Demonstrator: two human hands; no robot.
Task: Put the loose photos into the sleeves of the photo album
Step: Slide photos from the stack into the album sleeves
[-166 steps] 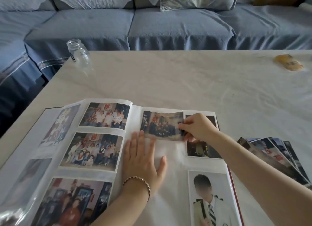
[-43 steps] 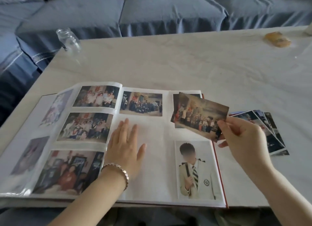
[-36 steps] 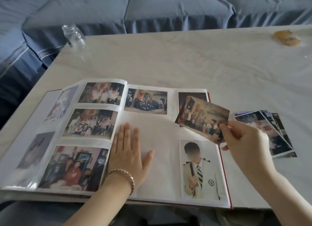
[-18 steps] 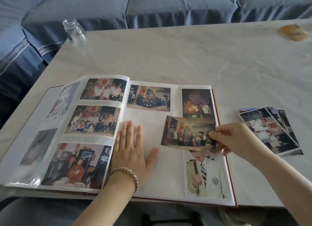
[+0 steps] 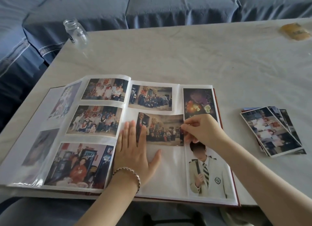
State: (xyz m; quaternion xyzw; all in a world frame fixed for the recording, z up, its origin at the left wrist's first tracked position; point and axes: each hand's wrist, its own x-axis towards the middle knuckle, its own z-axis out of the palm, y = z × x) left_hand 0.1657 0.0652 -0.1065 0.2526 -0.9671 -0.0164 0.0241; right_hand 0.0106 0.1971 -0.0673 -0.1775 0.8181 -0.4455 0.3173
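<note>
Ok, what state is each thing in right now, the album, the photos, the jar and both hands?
Red-edged photo album: open, lying flat.
Loose group photo: over the right page's middle sleeve, pinched at its right edge.
Left hand: flat, pressing the page.
Right hand: fingers pinching the photo.
Stack of loose photos: fanned out, untouched.
Clear glass jar: upright, lidless.

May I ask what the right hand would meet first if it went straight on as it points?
Probably the left hand, lying flat on the album at the pinched photo's far edge.

Photo album [image 5: 170,175] on table [image 5: 202,57], loose photos [image 5: 271,133] right, jar [image 5: 76,34] behind.
</note>
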